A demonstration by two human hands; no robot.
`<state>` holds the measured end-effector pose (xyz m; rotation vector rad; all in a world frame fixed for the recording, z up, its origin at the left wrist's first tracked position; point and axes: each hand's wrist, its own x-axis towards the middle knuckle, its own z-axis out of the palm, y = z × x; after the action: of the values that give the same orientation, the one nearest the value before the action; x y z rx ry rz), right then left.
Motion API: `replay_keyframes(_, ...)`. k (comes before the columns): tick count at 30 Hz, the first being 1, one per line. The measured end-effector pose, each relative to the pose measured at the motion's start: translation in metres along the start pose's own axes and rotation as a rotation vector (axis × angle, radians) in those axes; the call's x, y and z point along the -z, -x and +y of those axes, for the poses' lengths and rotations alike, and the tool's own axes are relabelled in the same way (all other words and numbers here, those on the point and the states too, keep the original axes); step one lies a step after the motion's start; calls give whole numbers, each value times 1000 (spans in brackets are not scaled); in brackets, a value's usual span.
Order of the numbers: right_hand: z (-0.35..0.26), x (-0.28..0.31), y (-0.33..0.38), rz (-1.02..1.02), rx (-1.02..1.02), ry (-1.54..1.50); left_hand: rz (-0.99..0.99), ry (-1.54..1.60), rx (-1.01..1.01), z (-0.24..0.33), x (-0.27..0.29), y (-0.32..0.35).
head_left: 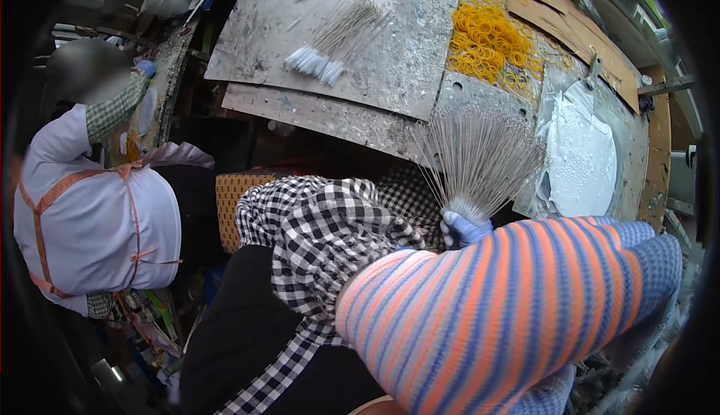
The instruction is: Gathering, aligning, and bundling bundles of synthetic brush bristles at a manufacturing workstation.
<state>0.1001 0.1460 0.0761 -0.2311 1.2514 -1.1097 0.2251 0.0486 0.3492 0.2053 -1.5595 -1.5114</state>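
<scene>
My left hand [466,230], in a blue glove, is closed round the white lower end of a bundle of thin wires [480,164]. The wires fan out upward over the table edge. The black-and-white checked sleeve [315,216] bends toward this hand. Striped orange and blue knit cloth [495,302] fills the near right, hiding what lies under it. Just right of the bundle, a small blue patch shows that may be my right hand [544,187]; its fingers are mostly hidden. Beside it, white paste [577,152] is spread on a flat board.
A grey board [255,47] on the table bears wire bundles with white ends [330,47]. Yellow rubber bands [491,36] lie heaped nearby. A scraper handle [595,68] rises by the paste. At left a co-worker [97,205] in a white top sits at another bench.
</scene>
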Motion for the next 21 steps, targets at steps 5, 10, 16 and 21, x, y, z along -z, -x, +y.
replay_keyframes(5,-9,5,10,-21,-7,82,-130,-86,1,-15,-5,19)
replay_keyframes(10,-15,-8,16,-9,22,104,-272,-144,-23,-22,-27,13)
replay_keyframes(16,-17,-5,20,-21,59,50,-447,-244,-49,-23,-35,13)
replay_keyframes(21,-37,-9,27,-128,76,98,-554,-373,-63,-24,-33,11)
